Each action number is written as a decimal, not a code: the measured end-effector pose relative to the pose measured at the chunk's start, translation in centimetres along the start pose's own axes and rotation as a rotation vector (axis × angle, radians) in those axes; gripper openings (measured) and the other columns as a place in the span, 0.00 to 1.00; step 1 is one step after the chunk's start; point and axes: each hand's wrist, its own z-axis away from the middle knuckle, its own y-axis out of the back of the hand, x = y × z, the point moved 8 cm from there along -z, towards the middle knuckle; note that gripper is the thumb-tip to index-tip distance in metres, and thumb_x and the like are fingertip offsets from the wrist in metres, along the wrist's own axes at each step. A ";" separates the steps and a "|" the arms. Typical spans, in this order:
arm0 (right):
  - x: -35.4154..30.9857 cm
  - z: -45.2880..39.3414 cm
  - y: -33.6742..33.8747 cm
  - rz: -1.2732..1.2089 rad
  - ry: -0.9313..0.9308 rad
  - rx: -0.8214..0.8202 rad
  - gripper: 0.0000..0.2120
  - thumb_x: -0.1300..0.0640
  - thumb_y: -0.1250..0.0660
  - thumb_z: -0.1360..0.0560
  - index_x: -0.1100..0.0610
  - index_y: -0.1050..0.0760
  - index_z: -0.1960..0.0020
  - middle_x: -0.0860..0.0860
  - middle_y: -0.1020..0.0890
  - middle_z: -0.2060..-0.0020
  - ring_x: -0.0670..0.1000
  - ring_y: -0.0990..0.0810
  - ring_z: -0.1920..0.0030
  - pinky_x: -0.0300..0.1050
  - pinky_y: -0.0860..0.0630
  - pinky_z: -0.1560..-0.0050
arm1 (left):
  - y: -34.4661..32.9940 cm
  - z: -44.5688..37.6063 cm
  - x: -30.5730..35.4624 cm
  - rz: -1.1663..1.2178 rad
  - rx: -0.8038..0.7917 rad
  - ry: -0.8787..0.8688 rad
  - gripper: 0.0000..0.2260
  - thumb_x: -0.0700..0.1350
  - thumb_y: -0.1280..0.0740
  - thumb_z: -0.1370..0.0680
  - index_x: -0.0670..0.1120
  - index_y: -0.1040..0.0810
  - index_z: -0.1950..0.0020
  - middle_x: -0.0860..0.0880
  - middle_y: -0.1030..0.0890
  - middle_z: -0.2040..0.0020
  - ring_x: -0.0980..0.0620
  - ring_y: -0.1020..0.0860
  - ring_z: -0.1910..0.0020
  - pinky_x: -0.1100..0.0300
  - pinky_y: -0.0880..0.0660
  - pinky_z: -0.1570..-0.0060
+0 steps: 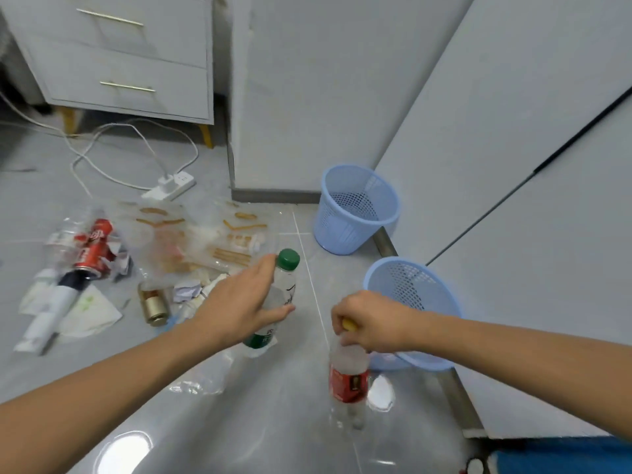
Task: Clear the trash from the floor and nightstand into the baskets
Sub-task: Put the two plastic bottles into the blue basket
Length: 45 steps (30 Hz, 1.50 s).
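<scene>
My left hand [243,302] grips a clear plastic bottle with a green cap [286,268] around its middle, held above the floor. My right hand [371,321] holds a clear bottle with a red label [349,378] by its yellow-capped neck, so the bottle hangs down. Two light blue mesh baskets stand on the right: the near basket [410,285] is just behind my right hand, the far basket [355,213] sits by the wall corner. A trash pile lies on the floor at left: a red can [94,248], a gold can [154,302], crumpled paper [186,290] and clear wrappers [191,234].
A grey nightstand [119,59] with two drawers stands at the back left. A white power strip [169,186] with looping cables lies on the floor before it. White cabinet doors [513,200] run along the right. A clear plastic scrap [201,381] lies under my left forearm.
</scene>
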 end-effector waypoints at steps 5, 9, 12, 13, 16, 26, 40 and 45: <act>1.6 0.2 9.7 -0.195 -0.044 0.328 0.09 0.53 0.23 0.29 0.52 0.21 0.52 0.44 0.21 0.64 0.39 0.23 0.70 0.35 0.27 0.65 | 5.7 -3.3 1.2 0.043 0.117 0.017 0.25 0.67 0.33 0.26 0.51 0.38 0.44 0.54 0.25 0.52 0.50 0.25 0.59 0.49 0.24 0.60; 6.9 -0.2 16.2 -0.398 -0.076 0.638 0.10 0.59 0.23 0.32 0.53 0.20 0.53 0.50 0.17 0.62 0.44 0.20 0.69 0.42 0.20 0.64 | 9.0 -8.4 3.3 0.027 0.239 0.015 0.24 0.67 0.32 0.26 0.51 0.37 0.46 0.57 0.27 0.56 0.50 0.25 0.60 0.50 0.25 0.62; 12.2 0.1 21.1 -0.469 -0.111 0.879 0.10 0.60 0.23 0.33 0.53 0.18 0.53 0.52 0.15 0.60 0.49 0.17 0.67 0.46 0.17 0.64 | 10.6 -13.4 4.9 0.034 0.326 0.021 0.25 0.68 0.32 0.27 0.53 0.37 0.46 0.56 0.26 0.56 0.46 0.24 0.58 0.47 0.23 0.60; 13.9 0.3 22.5 -0.516 -0.120 0.941 0.10 0.60 0.24 0.33 0.54 0.18 0.52 0.54 0.15 0.59 0.52 0.17 0.66 0.48 0.17 0.66 | 10.9 -15.3 5.5 0.045 0.342 0.023 0.25 0.68 0.32 0.27 0.53 0.37 0.44 0.55 0.24 0.54 0.46 0.23 0.57 0.46 0.22 0.59; 19.0 0.1 26.2 -0.623 -0.172 1.096 0.10 0.63 0.27 0.34 0.55 0.18 0.53 0.54 0.16 0.58 0.53 0.17 0.67 0.51 0.16 0.67 | 11.5 -21.1 7.3 0.085 0.379 0.045 0.27 0.67 0.30 0.27 0.52 0.35 0.39 0.53 0.22 0.49 0.46 0.21 0.54 0.46 0.22 0.56; 29.7 -8.6 23.7 -0.653 -0.365 1.116 0.08 0.64 0.31 0.31 0.54 0.22 0.54 0.43 0.25 0.65 0.55 0.20 0.58 0.48 0.23 0.58 | 5.2 -34.9 9.3 0.158 0.372 0.156 0.28 0.63 0.25 0.30 0.52 0.32 0.38 0.52 0.21 0.48 0.49 0.22 0.51 0.53 0.29 0.59; 33.8 -16.5 13.6 -0.529 -0.427 0.814 0.11 0.64 0.31 0.28 0.53 0.20 0.48 0.51 0.19 0.55 0.57 0.19 0.52 0.47 0.22 0.53 | -9.7 -36.7 3.1 0.137 0.214 0.264 0.27 0.59 0.21 0.32 0.53 0.28 0.40 0.53 0.17 0.47 0.47 0.20 0.46 0.54 0.26 0.52; 32.9 -17.0 12.7 -0.395 -0.409 0.764 0.15 0.58 0.32 0.28 0.50 0.21 0.41 0.54 0.16 0.46 0.59 0.19 0.46 0.53 0.20 0.47 | -11.7 -36.8 2.7 -0.112 0.142 0.200 0.25 0.64 0.25 0.32 0.52 0.32 0.49 0.54 0.19 0.57 0.46 0.20 0.50 0.51 0.34 0.48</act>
